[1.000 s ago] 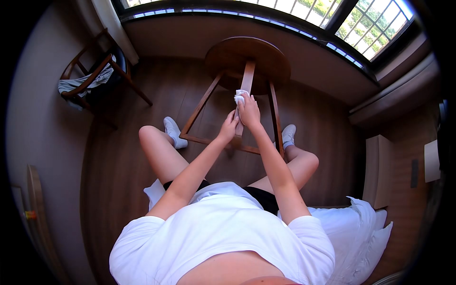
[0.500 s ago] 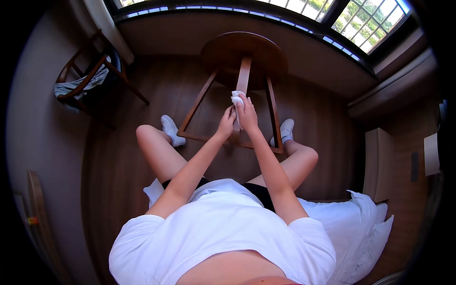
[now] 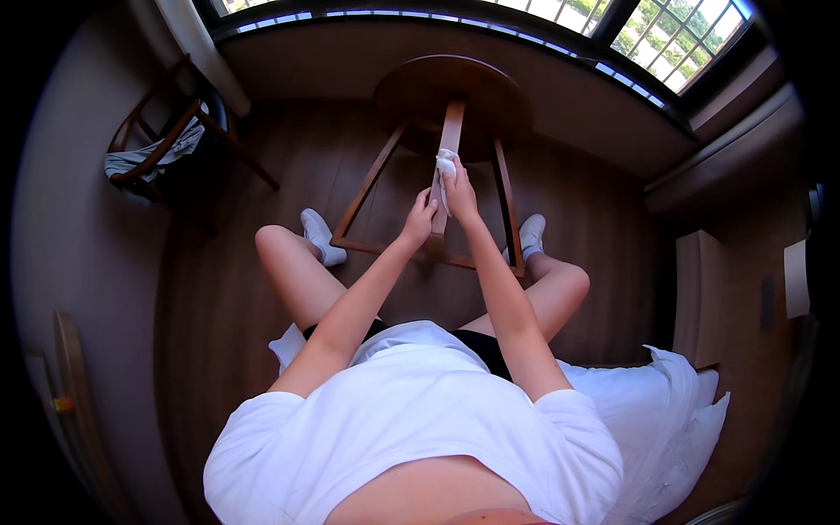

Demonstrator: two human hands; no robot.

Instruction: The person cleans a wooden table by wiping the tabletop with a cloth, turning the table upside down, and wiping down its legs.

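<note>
A round wooden table (image 3: 500, 94) lies tipped over, its legs and crossbars pointing toward me between my feet. My left hand (image 3: 421, 219) is closed on the left side of the middle table leg (image 3: 451, 131), near its lower end. Higher up on that leg, my right hand (image 3: 461, 192) presses a crumpled white cloth (image 3: 446, 164) against the wood. The cloth wraps partly round the leg, and part of it is hidden under my right fingers.
A wooden chair (image 3: 150, 162) with a grey cloth (image 3: 179, 140) over it stands at the left wall. White bedding (image 3: 626, 398) lies at my right. My white shoes (image 3: 324, 236) flank the table frame. Barred windows run along the far wall.
My right hand and the cloth have slid a little up the leg, toward the tabletop. The gap between my hands has widened, while my left hand stays near the leg's lower end.
</note>
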